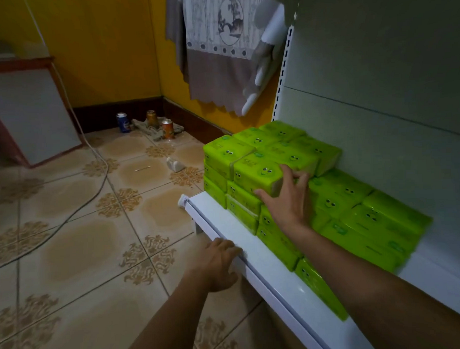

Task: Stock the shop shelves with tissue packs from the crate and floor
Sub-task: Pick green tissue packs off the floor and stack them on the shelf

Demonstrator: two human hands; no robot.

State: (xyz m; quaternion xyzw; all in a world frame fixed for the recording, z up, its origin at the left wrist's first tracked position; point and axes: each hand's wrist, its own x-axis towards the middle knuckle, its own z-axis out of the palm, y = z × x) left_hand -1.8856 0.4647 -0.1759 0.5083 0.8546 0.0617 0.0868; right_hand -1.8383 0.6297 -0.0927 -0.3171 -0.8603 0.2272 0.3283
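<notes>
Tissue packs (336,196) (bright green, each printed with a small face) are stacked on the white shelf (269,274), running from its far left end toward the near right. The stack is three packs high at the far left end and lower toward the right.

The right hand (287,203) holds the top pack (252,173) at the near corner of the tall stack, with the thumb against its near face and the fingers spread and curled over its right end. This pack rests on the packs below it.

The left hand (219,263) grips the front edge of the shelf, fingers curled over the rail, apart from the packs.

Left of the shelf is the tiled floor (77,247). A white cable (103,165) runs across it, and three drink cans (167,128) stand near the far wall. A patterned cloth (214,57) hangs above the stack.
</notes>
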